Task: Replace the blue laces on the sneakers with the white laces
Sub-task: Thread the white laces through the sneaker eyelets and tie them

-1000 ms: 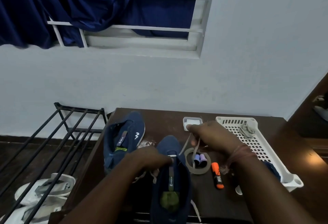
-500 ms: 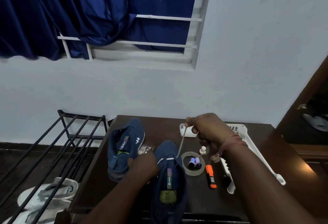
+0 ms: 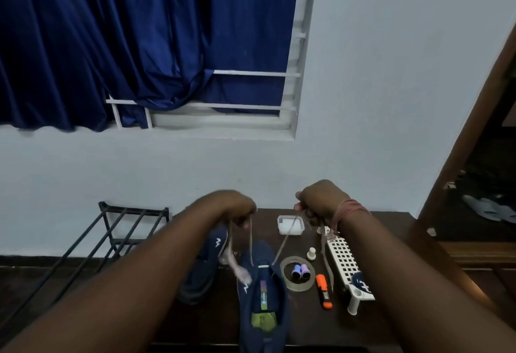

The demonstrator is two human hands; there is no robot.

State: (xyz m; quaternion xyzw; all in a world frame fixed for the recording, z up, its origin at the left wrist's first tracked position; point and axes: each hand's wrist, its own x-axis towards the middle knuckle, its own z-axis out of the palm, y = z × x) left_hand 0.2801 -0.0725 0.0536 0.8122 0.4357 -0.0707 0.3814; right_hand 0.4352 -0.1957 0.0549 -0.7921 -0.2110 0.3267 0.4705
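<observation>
Lace (image 3: 285, 241), pale and flat, rises in two taut strands from the near navy sneaker (image 3: 264, 294) on the surface (image 3: 312, 322); left hand (image 3: 237, 207) and right hand (image 3: 321, 201) each grip an end.

The lace (image 3: 283, 243) I'm pulling is flat woven cloth; my sneaker (image 3: 264, 294) is matt navy fabric. The table (image 3: 391, 322) is dark polished wood, the basket (image 3: 344, 263) white plastic, the tape roll (image 3: 297, 285) glossy and clear.

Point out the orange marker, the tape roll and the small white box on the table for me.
orange marker (image 3: 324, 291): head view, middle of its body.
tape roll (image 3: 284, 276): head view, left side of the ring.
small white box (image 3: 282, 222): head view, left part of its lid.
</observation>
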